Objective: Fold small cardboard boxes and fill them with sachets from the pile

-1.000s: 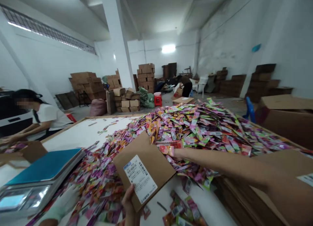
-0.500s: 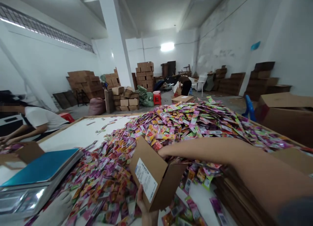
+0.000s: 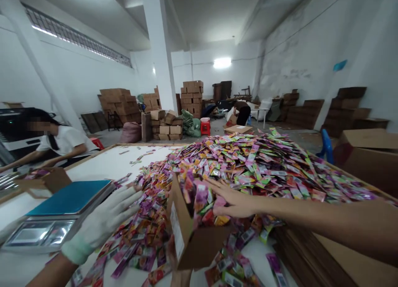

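My left hand (image 3: pixel 174 254) grips the lower side of a cardboard box (image 3: pixel 202 247), which has a white label on its left face. Colourful sachets (image 3: pixel 200 196) fill the box to its opening. My right hand (image 3: pixel 230 198) lies over the sachets at the box's upper right, its fingers spread and pointing left. Behind and around the box spreads a large heap of sachets (image 3: pixel 261 158). Another person's white-gloved hand (image 3: pixel 108 216) reaches in over the heap from the lower left.
A scale (image 3: pixel 71 198) with a blue-green plate stands at left. Beyond it, a seated person is beside a box of sachets (image 3: pixel 49 179). Flattened cardboard (image 3: pixel 307 254) lies at lower right, and a large open carton (image 3: pixel 370 154) stands at right.
The box now shows sachets up to its opening. My right hand has come out from behind the box wall, fingers spread. The gloved hand has reached further in, and the view has shifted left.
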A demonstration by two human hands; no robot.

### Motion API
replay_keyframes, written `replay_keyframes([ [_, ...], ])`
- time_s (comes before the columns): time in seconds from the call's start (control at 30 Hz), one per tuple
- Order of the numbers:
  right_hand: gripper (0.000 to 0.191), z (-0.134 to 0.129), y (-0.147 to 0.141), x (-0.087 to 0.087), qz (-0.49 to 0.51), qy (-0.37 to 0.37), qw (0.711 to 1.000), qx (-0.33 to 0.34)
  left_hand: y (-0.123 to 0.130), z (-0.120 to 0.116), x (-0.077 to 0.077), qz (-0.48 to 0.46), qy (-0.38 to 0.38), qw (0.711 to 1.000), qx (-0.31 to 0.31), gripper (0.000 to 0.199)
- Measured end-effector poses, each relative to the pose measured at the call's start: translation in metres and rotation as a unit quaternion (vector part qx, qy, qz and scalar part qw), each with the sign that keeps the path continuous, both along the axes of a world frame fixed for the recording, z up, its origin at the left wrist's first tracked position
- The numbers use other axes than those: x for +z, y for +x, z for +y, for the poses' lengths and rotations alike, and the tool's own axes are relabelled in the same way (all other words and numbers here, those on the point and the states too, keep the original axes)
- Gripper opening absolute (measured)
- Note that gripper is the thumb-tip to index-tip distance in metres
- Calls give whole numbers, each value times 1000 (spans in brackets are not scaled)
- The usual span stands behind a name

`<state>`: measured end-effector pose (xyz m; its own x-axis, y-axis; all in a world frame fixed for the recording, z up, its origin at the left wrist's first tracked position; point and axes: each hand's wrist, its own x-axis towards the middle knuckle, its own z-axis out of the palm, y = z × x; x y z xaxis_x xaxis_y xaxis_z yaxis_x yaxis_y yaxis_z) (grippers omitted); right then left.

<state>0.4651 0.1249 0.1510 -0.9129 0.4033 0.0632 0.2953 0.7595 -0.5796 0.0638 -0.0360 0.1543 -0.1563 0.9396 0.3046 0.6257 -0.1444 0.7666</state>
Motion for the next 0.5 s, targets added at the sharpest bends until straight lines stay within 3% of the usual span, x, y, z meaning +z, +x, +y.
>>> replay_keyframes([
  [0.13, 53, -14, -43, -9, -68, 205, 976, 13, 56, 13, 39, -10, -59, 993, -100, 33],
  [0.23, 25, -19, -77, -7, -124, 269, 955, 27, 88, 13, 56, -31, -108, 987, -114, 37],
  [0.33, 29, -15, -102, 12, -127, 219, 967, 29, 105, 10, 59, -39, -130, 978, -157, 39],
  [0.43, 28, 4, -105, 40, 12, 61, 996, 57, 114, 9, 50, 6, -128, 964, -232, 36],
  [0.5, 31, 22, -95, 44, 102, -43, 994, -6, 112, 10, 45, 32, -126, 963, -234, 28],
])
